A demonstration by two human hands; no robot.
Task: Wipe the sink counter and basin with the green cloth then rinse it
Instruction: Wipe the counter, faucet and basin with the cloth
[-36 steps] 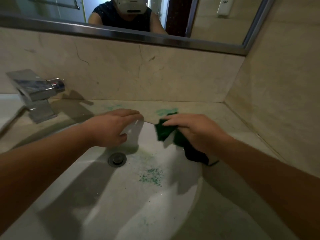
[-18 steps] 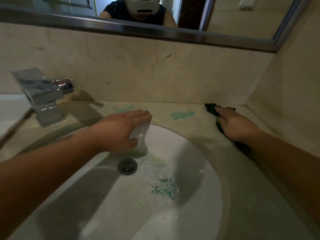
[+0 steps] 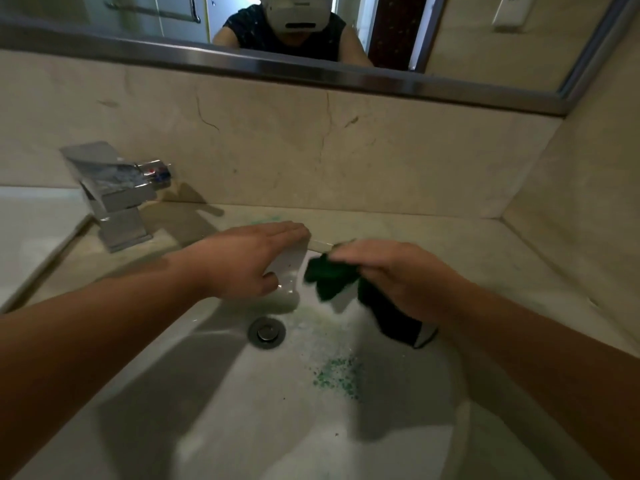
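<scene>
And the right hand [image 3: 391, 275] is back! Half a second ago it was far out to its own side, pressing the green cloth [image 3: 329, 277] into the back corner of the worktop [image 3: 485, 258]. Now it has swung in to the back rim of the basin [image 3: 242, 410], just beside the left hand [image 3: 249, 261].

The right hand's fingers are curled over the cloth, gripping it in a bunch. One flap hangs forward toward the left hand and the rest trails under the right wrist, down the basin wall.

The left hand hasn't budged. Its fingers lie straight and flat on the rim, thumb inside the bowl, holding nothing and simply bracing.

By my reading, that completes a sweep of the far worktop, and the cloth is moving on to the basin. No rinse yet: I see no water coming from the tap [image 3: 114, 195], out beyond the left forearm.

- **Hands:** two.
- **Cloth:** one.
- **Tap:** one.
- **Drain [image 3: 267, 332]:** one, just below the left hand.
- **Green specks [image 3: 337, 375]:** one scatter in the bowl, below the cloth and not yet wiped.
- **Green smear [image 3: 265, 220]:** one faint mark on the worktop, just past the left fingertips.

So there's wiping left to do on both surfaces.
</scene>
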